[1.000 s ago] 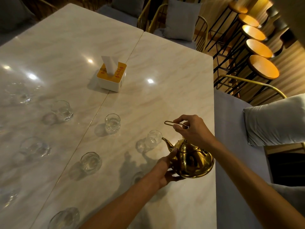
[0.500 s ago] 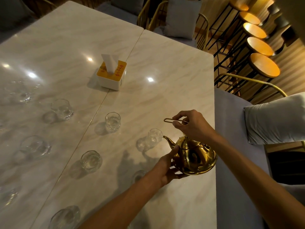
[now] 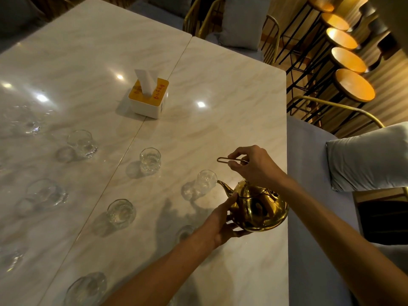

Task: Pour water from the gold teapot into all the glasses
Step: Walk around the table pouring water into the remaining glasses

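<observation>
Hovering at the near right part of the desk (image 3: 220, 80), the gold teapot (image 3: 259, 207) is carried between both hands, its spout (image 3: 224, 186) aimed left and a little far, with the tip just beside the rim of the nearest glass (image 3: 206, 179). That gap between spout tip and rim is what the pour turns on: the pot's long axis, from its body to its spout, already runs toward this glass, so a tilt toward the left should send water into it, in my judgement. The right hand (image 3: 257, 166) is above the pot, its fingers (image 3: 237, 155) pinched on the thin wire handle (image 3: 229, 160), whose loop sticks out to the left. The left hand (image 3: 223, 224) comes from the near side, fingers curled round the pot's left flank and underside, thumb up by the base of the spout. Whether the pot's base touches the desk I cannot tell. Other glasses stand farther left, one (image 3: 150, 160) beyond the first and one (image 3: 121, 212) nearer, with more toward the left edge, so the left hand is the nearer one to them. A tissue box (image 3: 149, 97) sits far off, well apart from the pot.
</observation>
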